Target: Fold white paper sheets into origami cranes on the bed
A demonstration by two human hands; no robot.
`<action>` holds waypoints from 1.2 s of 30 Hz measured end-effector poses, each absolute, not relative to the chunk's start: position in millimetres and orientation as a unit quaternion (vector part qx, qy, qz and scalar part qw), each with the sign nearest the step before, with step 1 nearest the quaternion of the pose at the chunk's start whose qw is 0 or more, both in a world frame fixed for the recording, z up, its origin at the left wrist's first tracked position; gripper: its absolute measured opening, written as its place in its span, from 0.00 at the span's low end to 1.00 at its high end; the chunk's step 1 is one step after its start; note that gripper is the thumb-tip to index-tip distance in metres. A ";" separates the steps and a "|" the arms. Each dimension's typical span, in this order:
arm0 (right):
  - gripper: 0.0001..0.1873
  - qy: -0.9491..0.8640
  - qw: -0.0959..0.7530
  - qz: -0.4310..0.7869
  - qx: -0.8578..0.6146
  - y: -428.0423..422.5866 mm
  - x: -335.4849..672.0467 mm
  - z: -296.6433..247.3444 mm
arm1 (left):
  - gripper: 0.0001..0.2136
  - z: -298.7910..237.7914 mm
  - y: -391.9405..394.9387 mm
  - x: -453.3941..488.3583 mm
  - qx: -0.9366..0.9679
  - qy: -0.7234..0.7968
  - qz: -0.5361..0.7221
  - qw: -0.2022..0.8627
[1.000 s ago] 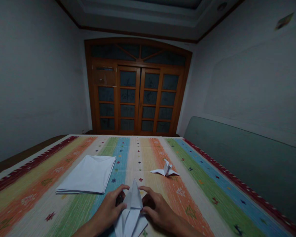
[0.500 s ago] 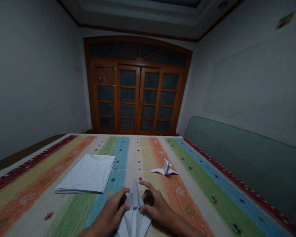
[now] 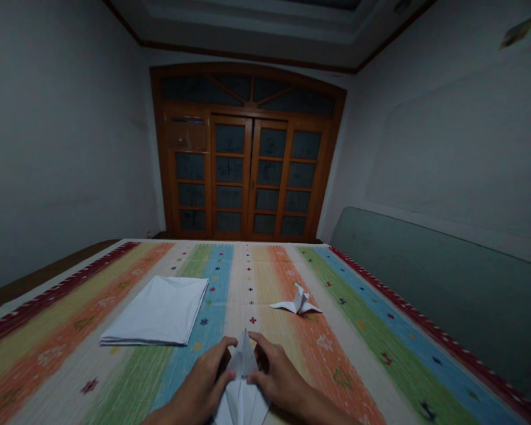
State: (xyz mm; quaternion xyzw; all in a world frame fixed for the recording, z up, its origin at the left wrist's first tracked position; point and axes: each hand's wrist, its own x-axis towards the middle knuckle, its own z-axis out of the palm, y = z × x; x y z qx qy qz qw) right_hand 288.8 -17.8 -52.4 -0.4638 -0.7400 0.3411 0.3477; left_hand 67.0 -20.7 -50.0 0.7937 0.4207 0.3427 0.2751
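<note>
My left hand (image 3: 197,383) and right hand (image 3: 278,378) sit close together at the bottom of my view, with a folded paper (image 3: 242,389) between them. The paper is white and narrow, with its point aimed away from me. Its lower end widens into flaps and runs out of view. Both grips are closed on it, the left curled against its left side and the right pressing on its right side.

Everything lies on a striped cloth (image 3: 248,283) with bands of orange, green, blue and cream, dotted with small stitched crosses. The paper is over a pale band near the middle. Ahead and to my left lies a folded white sheet (image 3: 157,310), well clear of my hands. Ahead and to my right sits a small paper crane (image 3: 297,302), also apart from them. Beyond the cloth are glazed wooden doors (image 3: 243,171), and a green panel (image 3: 425,283) runs along the right side.
</note>
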 end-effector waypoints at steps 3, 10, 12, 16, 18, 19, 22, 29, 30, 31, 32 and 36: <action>0.38 -0.752 0.335 0.332 -0.460 -17.6 290.3 -54.6 | 0.20 -53.7 -20.9 67.1 0.792 0.416 0.349 0.281; 0.34 -0.775 0.324 0.279 -0.466 -22.0 296.4 -61.3 | 0.24 -48.1 -22.2 62.0 0.786 0.408 0.331 0.327; 0.30 -0.780 0.318 0.271 -0.467 -23.9 296.0 -59.4 | 0.28 -44.8 -20.4 57.8 0.784 0.393 0.317 0.360; 0.18 -0.782 0.299 0.265 -0.478 -24.7 293.1 -53.1 | 0.33 -40.1 -14.5 51.4 0.786 0.387 0.299 0.378; 0.15 -0.784 0.293 0.259 -0.482 -24.0 291.8 -51.6 | 0.31 -39.5 -12.5 51.2 0.788 0.400 0.292 0.367; 0.15 -0.786 0.292 0.257 -0.481 -23.6 291.4 -51.5 | 0.30 -39.5 -12.3 51.9 0.790 0.405 0.287 0.359; 0.14 -0.788 0.297 0.254 -0.477 -22.9 291.2 -52.7 | 0.27 -39.2 -14.4 55.1 0.801 0.417 0.276 0.329; 0.11 -0.799 0.314 0.236 -0.456 -24.0 290.0 -51.3 | 0.25 -34.7 -19.8 61.6 0.804 0.411 0.302 0.305; 0.10 -0.801 0.317 0.232 -0.453 -23.9 289.7 -50.0 | 0.24 -34.3 -19.6 62.1 0.797 0.414 0.314 0.308; 0.09 -0.801 0.319 0.227 -0.453 -23.8 289.6 -48.5 | 0.23 -34.0 -19.3 62.4 0.788 0.419 0.329 0.309; 0.08 -0.799 0.323 0.221 -0.457 -23.5 289.6 -47.1 | 0.22 -33.7 -18.9 62.7 0.778 0.427 0.345 0.307; 0.09 -0.769 0.339 0.200 -0.503 -21.5 291.0 -44.5 | 0.10 -31.3 -17.3 63.8 0.760 0.453 0.377 0.273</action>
